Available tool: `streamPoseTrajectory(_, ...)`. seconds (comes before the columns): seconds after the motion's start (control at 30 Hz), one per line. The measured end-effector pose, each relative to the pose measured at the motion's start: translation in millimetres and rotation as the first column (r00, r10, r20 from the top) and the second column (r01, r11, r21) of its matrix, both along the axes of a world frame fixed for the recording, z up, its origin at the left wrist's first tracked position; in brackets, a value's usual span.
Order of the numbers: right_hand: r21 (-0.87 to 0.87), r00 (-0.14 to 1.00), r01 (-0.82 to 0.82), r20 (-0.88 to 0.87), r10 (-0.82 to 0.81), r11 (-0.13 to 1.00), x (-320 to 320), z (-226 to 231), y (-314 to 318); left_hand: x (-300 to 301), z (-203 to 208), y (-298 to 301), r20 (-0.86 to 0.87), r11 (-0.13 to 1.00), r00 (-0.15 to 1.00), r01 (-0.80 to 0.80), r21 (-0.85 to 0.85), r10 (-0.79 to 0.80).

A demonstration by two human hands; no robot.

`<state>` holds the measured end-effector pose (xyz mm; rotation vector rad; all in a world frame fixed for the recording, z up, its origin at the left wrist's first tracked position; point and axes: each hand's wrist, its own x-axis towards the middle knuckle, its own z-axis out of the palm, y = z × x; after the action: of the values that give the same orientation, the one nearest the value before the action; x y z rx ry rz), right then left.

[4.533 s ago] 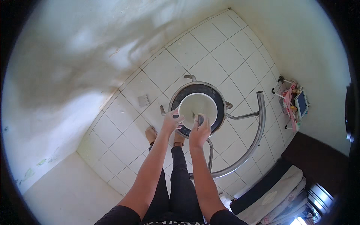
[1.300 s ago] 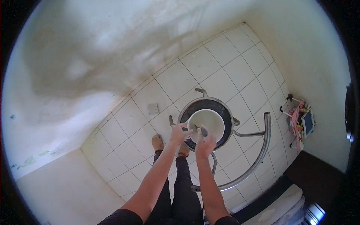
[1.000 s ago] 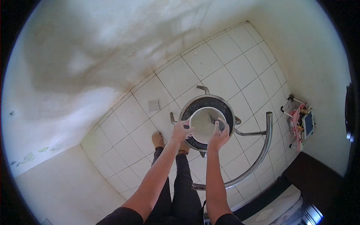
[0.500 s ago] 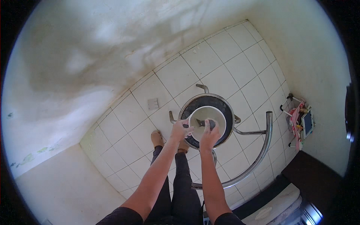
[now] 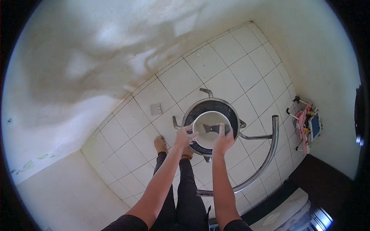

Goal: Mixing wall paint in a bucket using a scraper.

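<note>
A white bucket (image 5: 210, 144) rests on the dark round seat (image 5: 206, 106) of a metal-framed stool. My left hand (image 5: 185, 135) is closed at the bucket's left rim, its fingertips bent toward the opening. A dark patch shows between thumb and fingers, and I cannot make out what it is. Over the opening, my right hand (image 5: 224, 141) grips the dark handle of a putty knife (image 5: 207, 128). Its flat blade points left, across the bucket toward my left hand. Pale smears mark the left fingers. The bucket's contents are hard to make out.
A curved metal tube (image 5: 266, 165) sweeps round the stool's right side. On the tiled floor lies a small grey square plate (image 5: 155, 109). A pink folding item with white tubes (image 5: 304, 125) leans by the right wall. A stained wall (image 5: 96, 57) rises ahead.
My right hand has moved slightly right and turned, so the putty knife now lies more level, with more of its handle showing. The left hand stays at the bucket's rim.
</note>
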<state>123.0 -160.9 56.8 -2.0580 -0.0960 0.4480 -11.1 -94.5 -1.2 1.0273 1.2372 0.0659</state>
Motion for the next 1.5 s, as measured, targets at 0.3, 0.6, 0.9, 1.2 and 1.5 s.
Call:
streamPoseTrajectory(0.3, -0.024, 0.903, -0.318, 0.297, 0.31, 0.948, -25, -14, -19, -1, -15, -10, 0.049, 0.981, 0.989, -0.131, -0.145, 0.14)
streamPoseTrajectory(0.6, -0.097, 0.906, -0.197, 0.361, 0.219, 0.976, 9, -9, -29, -1, -14, -7, 0.017, 0.996, 0.998, -0.066, -0.065, 0.067)
streamPoseTrajectory(0.9, -0.049, 0.833, -0.354, 0.439, 0.338, 0.934, 6, -4, -19, -6, -25, -6, -0.016, 1.0, 1.0, 0.025, -0.011, -0.025)
streamPoseTrajectory(1.2, 0.048, 0.756, -0.633, 0.254, 0.604, 0.773, -26, 0, -35, -2, -13, -5, -0.052, 0.98, 0.995, 0.096, 0.171, -0.089)
streamPoseTrajectory(1.5, -0.109, 0.776, -0.537, 0.323, 0.541, 0.836, 22, 4, -43, -4, -20, -7, -0.063, 0.975, 0.996, 0.078, 0.21, -0.066)
